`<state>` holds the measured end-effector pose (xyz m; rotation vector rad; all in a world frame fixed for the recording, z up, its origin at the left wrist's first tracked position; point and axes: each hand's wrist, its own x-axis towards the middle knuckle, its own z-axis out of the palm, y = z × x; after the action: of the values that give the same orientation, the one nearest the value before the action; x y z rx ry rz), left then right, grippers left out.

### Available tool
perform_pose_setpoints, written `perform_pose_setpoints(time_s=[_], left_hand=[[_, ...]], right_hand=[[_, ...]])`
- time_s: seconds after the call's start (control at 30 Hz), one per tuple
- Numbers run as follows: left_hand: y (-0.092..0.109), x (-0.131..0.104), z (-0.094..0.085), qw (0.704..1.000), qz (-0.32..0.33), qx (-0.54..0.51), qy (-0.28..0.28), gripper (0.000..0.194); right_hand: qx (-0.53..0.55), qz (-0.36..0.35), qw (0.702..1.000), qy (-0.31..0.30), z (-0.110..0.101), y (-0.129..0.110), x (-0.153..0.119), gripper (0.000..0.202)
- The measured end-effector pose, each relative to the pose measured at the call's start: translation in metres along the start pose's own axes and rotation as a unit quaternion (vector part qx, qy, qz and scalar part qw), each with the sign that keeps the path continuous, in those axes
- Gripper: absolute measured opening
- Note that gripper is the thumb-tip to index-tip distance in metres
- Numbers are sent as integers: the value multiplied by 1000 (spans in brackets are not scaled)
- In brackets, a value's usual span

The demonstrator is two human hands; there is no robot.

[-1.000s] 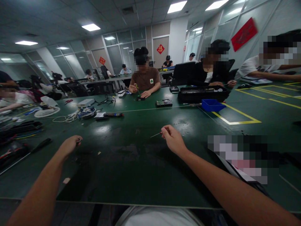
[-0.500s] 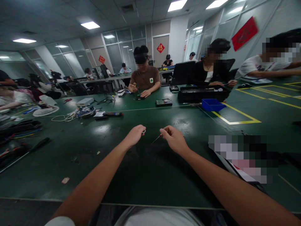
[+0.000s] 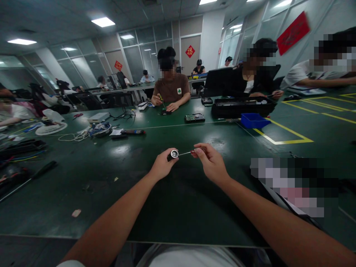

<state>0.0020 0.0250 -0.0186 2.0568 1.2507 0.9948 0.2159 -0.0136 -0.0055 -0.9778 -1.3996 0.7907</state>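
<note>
My left hand point(image 3: 162, 165) is closed around a small dark cylindrical part point(image 3: 174, 154) with a silver ring at its end. That round end is turned up toward me, and some detail shows inside it, too small to name. In my right hand point(image 3: 213, 163) is a screwdriver point(image 3: 194, 152) with a reddish, see-through handle. Its thin metal shaft points left and reaches the rim of the cylindrical part; I cannot tell whether the tip is inside. Both hands are held above the green table point(image 3: 167, 207).
Across the table a person in a brown shirt point(image 3: 174, 89) works with a screwdriver. Between us lie a circuit-board device point(image 3: 195, 117), a blue tray point(image 3: 254, 120) and a long black housing point(image 3: 243, 107). Cables point(image 3: 97, 129) and tools lie left; a blurred-out flat object point(image 3: 289, 189) is right.
My left hand has turned so the ringed end of the cylindrical part now faces me. The screwdriver has swung from pointing down-left to nearly level, its tip now at the part.
</note>
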Motion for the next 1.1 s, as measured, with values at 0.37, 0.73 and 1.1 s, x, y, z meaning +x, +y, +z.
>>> perform_pose_setpoints(time_s=[0.37,0.73,1.1], left_hand=[[4,-3,0,999,11,39,-4,41],[4,-3,-1,995,42,84,-31,46],[6,-4,3,986,77,132,-65,47]], right_hand=[[-100,-11,995,22,-2,1,1,24],[-158,8,987,-4,-7,-8,4,24],[-194,4,981,5,-7,-9,4,27]])
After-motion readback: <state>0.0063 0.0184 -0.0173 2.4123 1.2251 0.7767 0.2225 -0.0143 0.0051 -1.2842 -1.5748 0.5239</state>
